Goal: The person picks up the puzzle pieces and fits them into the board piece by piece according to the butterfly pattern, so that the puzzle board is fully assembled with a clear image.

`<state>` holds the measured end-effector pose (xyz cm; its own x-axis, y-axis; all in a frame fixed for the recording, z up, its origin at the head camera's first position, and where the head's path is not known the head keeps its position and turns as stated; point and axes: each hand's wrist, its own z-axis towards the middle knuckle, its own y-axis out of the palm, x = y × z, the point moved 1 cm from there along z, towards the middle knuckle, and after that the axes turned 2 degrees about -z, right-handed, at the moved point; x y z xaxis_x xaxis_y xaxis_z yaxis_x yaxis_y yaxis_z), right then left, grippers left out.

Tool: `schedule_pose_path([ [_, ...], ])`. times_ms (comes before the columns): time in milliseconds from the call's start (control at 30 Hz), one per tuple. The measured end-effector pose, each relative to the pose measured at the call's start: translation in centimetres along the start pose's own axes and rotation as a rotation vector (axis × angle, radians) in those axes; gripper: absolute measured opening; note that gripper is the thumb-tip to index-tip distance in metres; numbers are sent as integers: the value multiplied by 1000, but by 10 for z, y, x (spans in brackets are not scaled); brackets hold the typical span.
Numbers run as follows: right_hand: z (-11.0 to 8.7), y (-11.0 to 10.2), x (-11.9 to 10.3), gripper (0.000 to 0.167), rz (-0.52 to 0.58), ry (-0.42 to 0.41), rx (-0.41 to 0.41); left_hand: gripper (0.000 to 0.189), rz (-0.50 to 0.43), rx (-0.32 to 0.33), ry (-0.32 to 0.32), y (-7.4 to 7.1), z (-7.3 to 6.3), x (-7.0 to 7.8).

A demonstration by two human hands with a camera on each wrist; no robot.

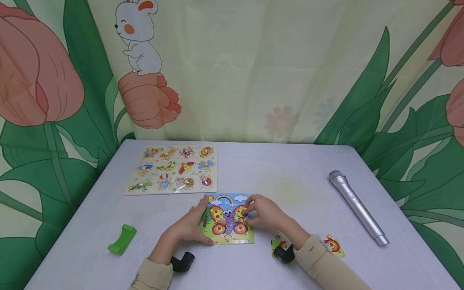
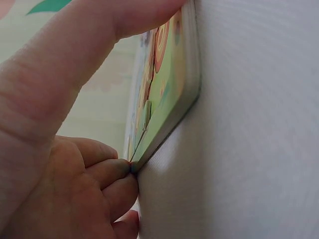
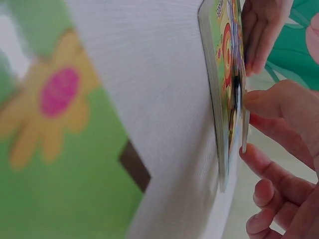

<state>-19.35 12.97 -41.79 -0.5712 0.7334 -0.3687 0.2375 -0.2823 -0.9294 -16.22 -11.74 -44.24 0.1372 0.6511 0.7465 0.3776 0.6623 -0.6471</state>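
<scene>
A square butterfly jigsaw puzzle (image 1: 228, 219) lies on the table in front of me, with a rainbow and clouds along its top. My left hand (image 1: 186, 227) holds its left side, thumb at the lower left corner and fingers up by the top left one. Over the right wing, my right hand (image 1: 266, 212) pinches a thin puzzle piece (image 3: 246, 132), seen edge-on and slightly tilted off the board in the right wrist view. One loose puzzle piece (image 1: 278, 241) lies below my right wrist; another puzzle piece (image 1: 334, 246) with a red spiral is beside the sleeve.
Behind the puzzle lies an insect picture board (image 1: 174, 169). A green curved block (image 1: 122, 240) sits at the left, and a silver microphone (image 1: 359, 207) lies slantwise at the right. A printed curtain (image 1: 232, 72) hangs behind the white table (image 1: 290, 165).
</scene>
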Motion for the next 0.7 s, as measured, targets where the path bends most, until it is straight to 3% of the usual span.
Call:
schedule_pose_path([
  [700, 4, 1, -7, 17, -105, 31, -42, 128, -1, 0, -1, 0, 0, 0],
])
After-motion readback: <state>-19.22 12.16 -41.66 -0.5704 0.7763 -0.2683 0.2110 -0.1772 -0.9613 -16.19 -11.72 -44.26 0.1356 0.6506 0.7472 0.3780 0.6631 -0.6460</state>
